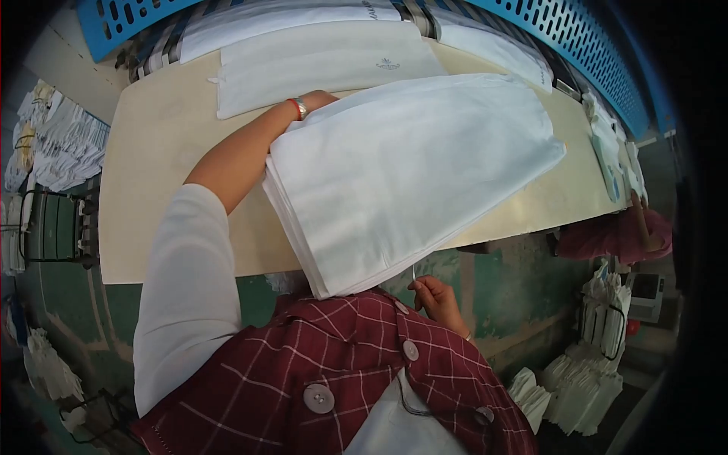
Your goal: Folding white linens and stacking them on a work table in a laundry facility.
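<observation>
A stack of folded white cloth pieces (409, 167) lies slantwise over the table, its near corner hanging past the front edge against my checked garment. My left hand (318, 100) reaches to the far left side of the stack; the cloth hides its fingers, so I cannot see how they are set. Below the stack's near edge, my right hand (440, 302) is closed in a pinch. A thin pale strip or thread rises from its fingertips towards the cloth, too small to name. Behind the stack, another white cloth piece (326, 64) with a small dark print lies flat.
The pale tabletop (174, 144) ends just before my body. Printed white pieces (288, 26) lie along the far side, beneath blue perforated panels (561, 38). Cloth bundles (68, 144) stand at left, others (584, 379) at lower right. A person in pink (614, 239) is at right.
</observation>
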A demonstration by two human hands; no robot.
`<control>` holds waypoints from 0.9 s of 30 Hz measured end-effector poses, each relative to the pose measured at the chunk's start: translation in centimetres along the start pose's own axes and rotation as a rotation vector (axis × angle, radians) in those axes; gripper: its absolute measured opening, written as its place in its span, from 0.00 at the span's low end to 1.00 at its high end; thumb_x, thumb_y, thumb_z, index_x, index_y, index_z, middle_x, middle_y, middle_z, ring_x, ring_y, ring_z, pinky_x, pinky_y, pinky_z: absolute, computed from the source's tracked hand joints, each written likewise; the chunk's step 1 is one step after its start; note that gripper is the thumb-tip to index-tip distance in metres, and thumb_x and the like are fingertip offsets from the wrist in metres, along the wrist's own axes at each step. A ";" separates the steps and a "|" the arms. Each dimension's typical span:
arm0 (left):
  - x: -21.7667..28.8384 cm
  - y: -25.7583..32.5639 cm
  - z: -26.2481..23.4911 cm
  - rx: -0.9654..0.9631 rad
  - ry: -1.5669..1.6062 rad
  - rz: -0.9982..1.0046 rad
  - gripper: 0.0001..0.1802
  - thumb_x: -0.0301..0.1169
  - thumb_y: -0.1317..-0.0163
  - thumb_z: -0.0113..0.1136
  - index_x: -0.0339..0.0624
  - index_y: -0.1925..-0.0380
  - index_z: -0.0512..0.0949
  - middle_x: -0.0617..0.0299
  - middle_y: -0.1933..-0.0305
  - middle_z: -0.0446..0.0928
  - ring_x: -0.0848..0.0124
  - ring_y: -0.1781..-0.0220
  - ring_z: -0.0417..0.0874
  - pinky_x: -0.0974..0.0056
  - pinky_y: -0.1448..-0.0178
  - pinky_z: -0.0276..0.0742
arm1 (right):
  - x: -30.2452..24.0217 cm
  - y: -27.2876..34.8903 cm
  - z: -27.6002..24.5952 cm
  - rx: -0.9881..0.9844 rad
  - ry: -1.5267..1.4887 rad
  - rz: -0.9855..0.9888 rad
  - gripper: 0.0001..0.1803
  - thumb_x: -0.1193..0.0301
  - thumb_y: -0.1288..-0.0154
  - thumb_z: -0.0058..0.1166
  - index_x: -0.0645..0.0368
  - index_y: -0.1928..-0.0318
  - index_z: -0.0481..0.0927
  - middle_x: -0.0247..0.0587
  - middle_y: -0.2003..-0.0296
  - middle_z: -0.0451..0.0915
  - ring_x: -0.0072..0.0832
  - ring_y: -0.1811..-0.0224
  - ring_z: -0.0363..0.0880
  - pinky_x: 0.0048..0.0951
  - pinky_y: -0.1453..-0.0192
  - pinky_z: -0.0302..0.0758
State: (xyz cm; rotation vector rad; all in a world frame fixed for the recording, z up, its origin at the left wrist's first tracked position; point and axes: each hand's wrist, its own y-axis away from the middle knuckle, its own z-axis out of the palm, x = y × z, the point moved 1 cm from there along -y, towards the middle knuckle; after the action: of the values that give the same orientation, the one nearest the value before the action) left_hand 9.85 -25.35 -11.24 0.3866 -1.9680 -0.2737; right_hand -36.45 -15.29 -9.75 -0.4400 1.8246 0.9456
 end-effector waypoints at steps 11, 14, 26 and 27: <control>2.4 1.9 1.4 0.118 -0.224 0.396 0.22 0.47 0.37 0.49 0.40 0.61 0.81 0.56 0.60 0.82 0.62 0.58 0.81 0.59 0.52 0.73 | -1.5 1.0 -0.2 -0.009 0.044 0.036 0.11 0.68 0.29 0.47 0.62 0.65 0.78 0.28 0.83 0.72 0.13 0.80 0.66 0.18 0.77 0.63; -0.1 3.4 -3.2 0.486 0.942 0.136 0.13 0.42 0.38 0.56 0.49 0.75 0.78 0.69 0.77 0.74 0.83 0.77 0.70 0.76 0.74 0.64 | -4.3 1.1 -0.7 -0.060 0.022 0.156 0.13 0.65 0.28 0.46 0.59 0.66 0.78 0.27 0.85 0.71 0.12 0.83 0.65 0.17 0.78 0.61; 14.2 14.4 16.6 -0.099 -0.685 1.123 0.05 0.30 0.42 0.53 0.41 0.73 0.72 0.56 0.75 0.74 0.57 0.69 0.78 0.56 0.67 0.75 | -8.2 -0.1 -0.7 -0.062 -0.261 -0.015 0.14 0.66 0.28 0.42 0.60 0.68 0.76 0.27 0.87 0.70 0.11 0.87 0.63 0.15 0.81 0.59; 13.9 14.1 16.8 -0.095 -0.668 1.130 0.05 0.30 0.42 0.54 0.42 0.74 0.71 0.56 0.75 0.74 0.57 0.71 0.78 0.55 0.68 0.74 | -9.1 0.1 -1.0 -0.048 -0.258 -0.047 0.14 0.67 0.28 0.42 0.60 0.68 0.76 0.27 0.88 0.69 0.11 0.87 0.63 0.15 0.81 0.59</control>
State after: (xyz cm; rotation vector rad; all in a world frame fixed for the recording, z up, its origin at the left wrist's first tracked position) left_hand -12.83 -17.46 -1.45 -0.9997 -2.4663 0.2778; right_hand -33.08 -17.07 -1.38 -0.3700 1.5550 0.9690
